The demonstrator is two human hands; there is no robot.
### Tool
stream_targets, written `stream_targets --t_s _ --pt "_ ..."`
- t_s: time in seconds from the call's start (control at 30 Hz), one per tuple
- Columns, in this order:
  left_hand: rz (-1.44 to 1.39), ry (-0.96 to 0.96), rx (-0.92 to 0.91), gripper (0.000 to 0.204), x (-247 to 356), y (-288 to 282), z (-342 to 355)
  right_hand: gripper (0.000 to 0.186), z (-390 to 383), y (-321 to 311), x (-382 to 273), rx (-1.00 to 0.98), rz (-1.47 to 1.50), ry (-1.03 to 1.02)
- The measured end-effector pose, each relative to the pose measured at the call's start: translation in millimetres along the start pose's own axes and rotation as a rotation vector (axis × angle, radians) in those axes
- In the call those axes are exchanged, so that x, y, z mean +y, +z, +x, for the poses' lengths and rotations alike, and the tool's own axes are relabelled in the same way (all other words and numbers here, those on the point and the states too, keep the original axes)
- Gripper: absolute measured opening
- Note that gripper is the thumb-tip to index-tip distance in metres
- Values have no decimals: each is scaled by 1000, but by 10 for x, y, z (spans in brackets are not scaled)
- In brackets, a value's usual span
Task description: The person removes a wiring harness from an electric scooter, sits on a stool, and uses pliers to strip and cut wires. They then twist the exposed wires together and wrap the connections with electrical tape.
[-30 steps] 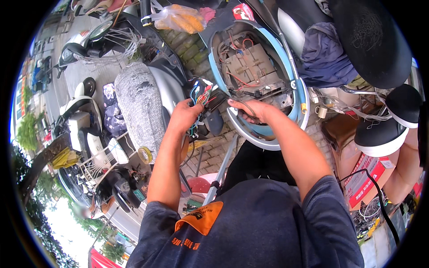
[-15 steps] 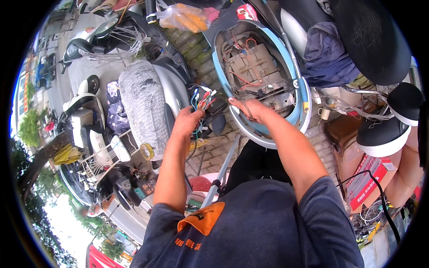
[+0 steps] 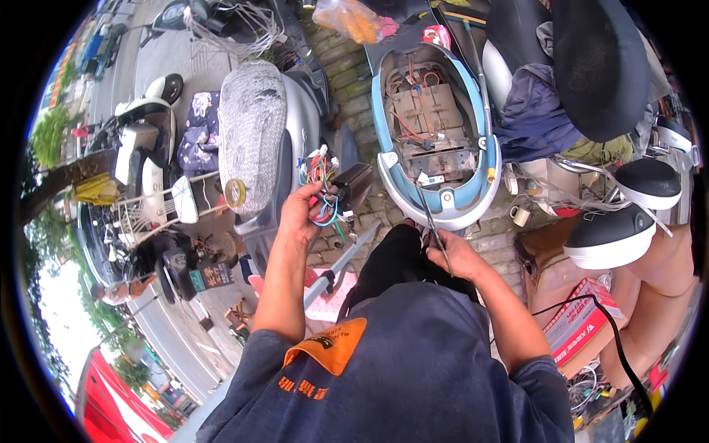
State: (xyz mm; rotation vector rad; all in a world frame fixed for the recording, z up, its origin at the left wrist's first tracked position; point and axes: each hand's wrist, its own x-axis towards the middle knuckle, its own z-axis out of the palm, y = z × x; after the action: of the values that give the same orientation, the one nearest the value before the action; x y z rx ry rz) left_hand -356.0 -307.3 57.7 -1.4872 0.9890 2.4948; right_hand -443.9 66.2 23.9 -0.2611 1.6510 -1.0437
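My left hand point(image 3: 300, 211) is closed around a bundle of coloured wires point(image 3: 319, 177) with small connectors. These wires lead to a dark finned box point(image 3: 356, 181), which hangs beside the hand. Lower and to the right, my right hand point(image 3: 453, 255) grips a dark cable point(image 3: 429, 210). The cable runs up over the rear rim of a light blue and white scooter body point(image 3: 468, 214). A white connector point(image 3: 427, 179) sits at the cable's far end, by the rim. Inside the seatless body, red wires lie over a dusty brown compartment point(image 3: 425, 111).
To the left stands another scooter with a silver-grey covered seat point(image 3: 252, 140) and a tape roll point(image 3: 235, 193) on it. Loose black seats point(image 3: 610, 236) and a red and white carton point(image 3: 587, 325) are on the right. A grey metal bar point(image 3: 343, 262) slants near my legs.
My right hand has drawn back from the scooter's rim toward my body, with the cable stretched out behind it. The left hand still holds the wires. My view has shifted.
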Motion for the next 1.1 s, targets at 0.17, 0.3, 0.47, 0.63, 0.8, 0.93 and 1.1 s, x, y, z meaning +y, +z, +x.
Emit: stream_targets --t_s 0.17,0.3,0.47,0.63,0.8,0.93,1.1 --pt "-67 24 -123 30 -294 462 -1001 39 -365 106 -404 171 -98 -228" --pt "26 0 -249 32 -507 474 -1629 74 -525 145 -674 250 -324 -671" --pt "-246 -26 -576 36 -803 337 -2042 86 -799 271 -844 -86 -389 -482" --pt "-229 -32 -565 47 -1271 267 -2388 89 -1022 767 -353 -139 -73 -619" --pt "-265 34 -512 42 -1764 -83 -3123 88 -1485 1323 -170 -201 -48 -532" --pt "-234 143 -454 43 -2232 -641 -3621 85 -1856 1875 132 -378 -200 -632" --pt "-444 405 -82 45 -2961 -1166 -4331 72 -2455 2742 635 -402 -64 -494"
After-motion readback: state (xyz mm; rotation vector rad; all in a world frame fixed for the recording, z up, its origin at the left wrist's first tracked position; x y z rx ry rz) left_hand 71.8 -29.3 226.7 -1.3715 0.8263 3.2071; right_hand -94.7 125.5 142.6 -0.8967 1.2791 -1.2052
